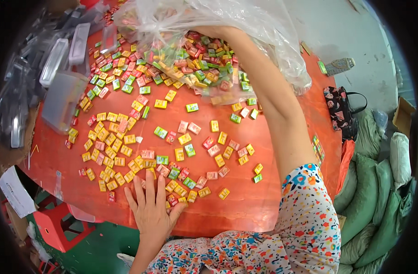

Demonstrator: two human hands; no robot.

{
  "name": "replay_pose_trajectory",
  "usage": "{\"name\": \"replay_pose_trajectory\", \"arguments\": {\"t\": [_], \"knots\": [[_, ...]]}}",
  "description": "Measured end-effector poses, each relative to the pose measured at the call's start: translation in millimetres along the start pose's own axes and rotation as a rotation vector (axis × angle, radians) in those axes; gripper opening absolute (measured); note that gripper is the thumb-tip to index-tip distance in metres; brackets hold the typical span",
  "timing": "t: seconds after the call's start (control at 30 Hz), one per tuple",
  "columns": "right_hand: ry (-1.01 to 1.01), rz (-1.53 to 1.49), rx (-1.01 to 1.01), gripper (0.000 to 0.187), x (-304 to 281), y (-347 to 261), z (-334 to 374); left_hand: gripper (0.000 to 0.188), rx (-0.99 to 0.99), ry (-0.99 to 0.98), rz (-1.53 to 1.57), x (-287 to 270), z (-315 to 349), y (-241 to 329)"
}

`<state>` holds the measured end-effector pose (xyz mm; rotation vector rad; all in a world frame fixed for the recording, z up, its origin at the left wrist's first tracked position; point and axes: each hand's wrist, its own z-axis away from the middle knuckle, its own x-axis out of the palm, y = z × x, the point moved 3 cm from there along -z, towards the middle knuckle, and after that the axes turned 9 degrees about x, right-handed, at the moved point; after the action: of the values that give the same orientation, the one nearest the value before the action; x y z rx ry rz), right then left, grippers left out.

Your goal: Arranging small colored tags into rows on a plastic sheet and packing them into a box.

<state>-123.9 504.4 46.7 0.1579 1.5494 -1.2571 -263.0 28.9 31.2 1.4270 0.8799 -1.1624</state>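
My left hand [150, 205] lies palm down near the front edge of the red table, fingers spread. Its fingertips touch or nearly touch small wrapped boxes, among them a yellow box [150, 171]. Yellow, pink, red and green boxes of the same small size lie scattered around it, with a dense patch of yellow boxes [110, 148] to its left. My right arm stretches to the far side, where my right hand [215, 32] reaches in at a clear plastic bag [263, 27]. The bag's film and the boxes hide its fingers. A mixed heap of boxes [204, 61] spills from the bag's mouth.
Clear plastic containers [65, 98] crowd the left edge of the red table [245, 212]. A red stool [58, 226] stands below at left. On the right are a patterned black bag [339, 107], green sacks [366, 192] and a grey table [355, 36].
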Motion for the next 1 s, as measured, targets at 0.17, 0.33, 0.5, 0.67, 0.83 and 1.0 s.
{"name": "replay_pose_trajectory", "arguments": {"t": [0.17,0.33,0.5,0.67,0.83,1.0], "knots": [[-0.034,-0.003,0.151,0.051,10.1,-28.2,65.9,0.078,0.008,0.069,-0.006,1.5,1.3,0.3],[0.056,0.102,0.175,0.048,29.4,-32.8,111.2,0.076,0.044,0.179,-0.004,3.0,-0.2,1.7],[0.115,0.228,0.107,0.049,30.8,-50.2,149.7,0.072,0.072,0.233,-0.036,5.5,-1.5,1.5],[0.102,0.148,0.12,0.034,50.1,-77.7,205.5,0.07,0.079,0.311,-0.083,7.2,2.7,1.3],[0.351,0.323,-0.103,0.028,133.3,-86.0,260.4,0.072,0.074,0.294,-0.123,15.2,3.2,1.8],[0.279,0.111,-0.136,0.046,138.3,-119.7,286.8,0.076,0.049,0.318,-0.154,15.8,14.5,0.0]]}}
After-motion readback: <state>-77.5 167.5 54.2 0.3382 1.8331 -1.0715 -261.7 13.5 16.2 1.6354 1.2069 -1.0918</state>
